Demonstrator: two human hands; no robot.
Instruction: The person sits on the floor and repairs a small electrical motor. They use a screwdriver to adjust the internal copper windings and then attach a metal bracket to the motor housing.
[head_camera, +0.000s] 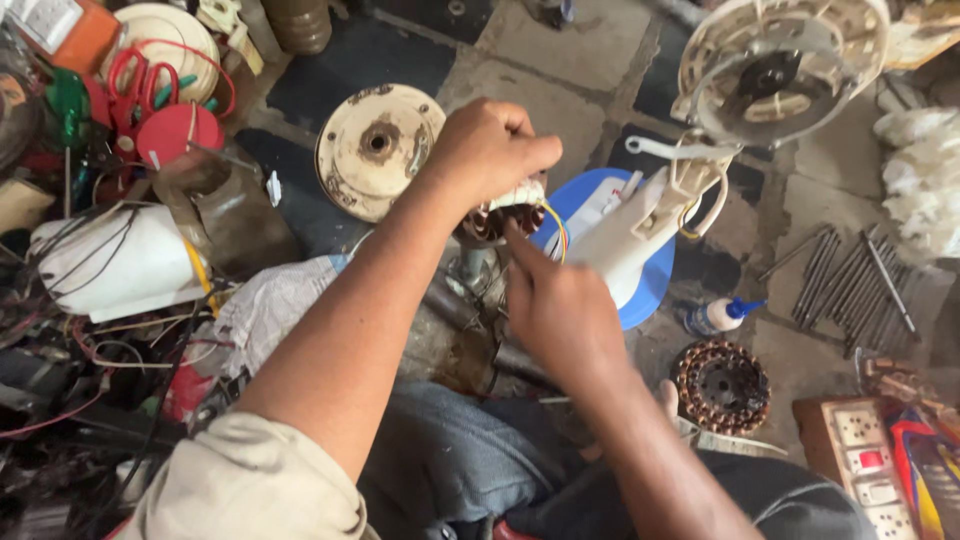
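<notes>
Far-left clutter: a white plastic housing and a tangle of wires lie well to the left of both hands; red round parts sit above them.
Cream disc: a stained round motor cover lies flat on the floor just left of the left hand's knuckles, not touched.
Left hand: fingers curled tightly over the top of the wound stator, closed around it so that only its lower edge with copper coils and white binding shows under the palm.
Wound stator: held above the lap, between the two hands, with yellow and blue leads running off its right side.
Right hand: mostly folded, with the forefinger stretched straight up to touch the stator's lower rim; whether the other fingers pinch anything cannot be told.
Blue lid: just right of the fingertips, on the floor, with a white fan body lying across it.
Glue bottle: small, white with a blue nozzle, on its side to the right of the right hand.
Second stator: a copper-wound ring on the floor, low right of the right wrist.
Metal rods: a loose bundle, well to the right.
Fan casing: round, cream, up right of both hands.
Surface: grey stone slab floor with dark patches; a cluttered repair corner.
</notes>
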